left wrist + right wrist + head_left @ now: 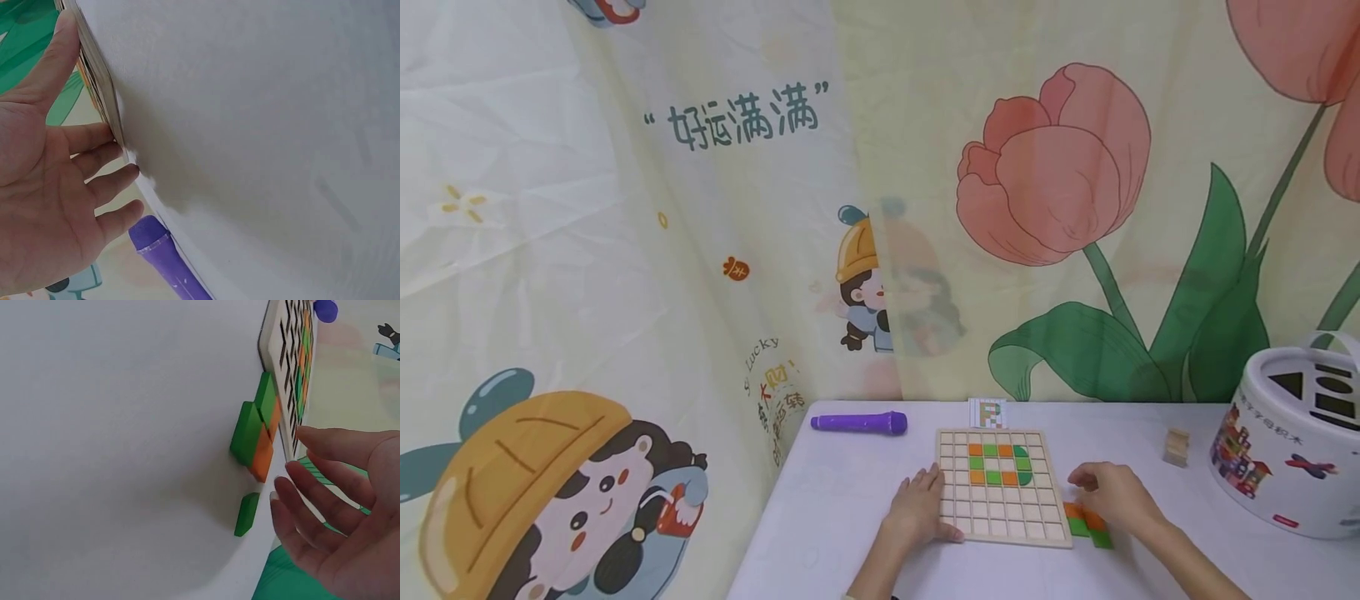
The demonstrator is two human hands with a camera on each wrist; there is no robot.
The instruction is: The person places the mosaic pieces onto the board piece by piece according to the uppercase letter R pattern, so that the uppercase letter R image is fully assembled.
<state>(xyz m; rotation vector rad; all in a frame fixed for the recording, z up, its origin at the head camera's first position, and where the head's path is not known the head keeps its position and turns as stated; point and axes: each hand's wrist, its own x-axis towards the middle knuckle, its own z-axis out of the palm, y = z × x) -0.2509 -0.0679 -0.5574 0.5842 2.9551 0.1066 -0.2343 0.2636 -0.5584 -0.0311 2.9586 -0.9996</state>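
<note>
A wooden grid board (1006, 512) lies on the white table, with orange and green tiles (992, 477) set as a ring in its upper cells. My left hand (912, 510) rests against the board's left side, fingers fairly straight and the thumb at the near edge. Off the board's right side, my right hand (1120, 496) hovers over loose green and orange tiles (1077, 527). In the right wrist view its thumb and loosely bent fingers stand apart with nothing between them. One green tile (247, 514) lies separate from the others there.
Behind the board is a small card (988, 413) printed with a coloured letter R. A purple toy microphone (859, 423) lies at the back left. Wooden blocks (1177, 447) and a white bucket (1285, 467) with a shape-hole lid stand at the right.
</note>
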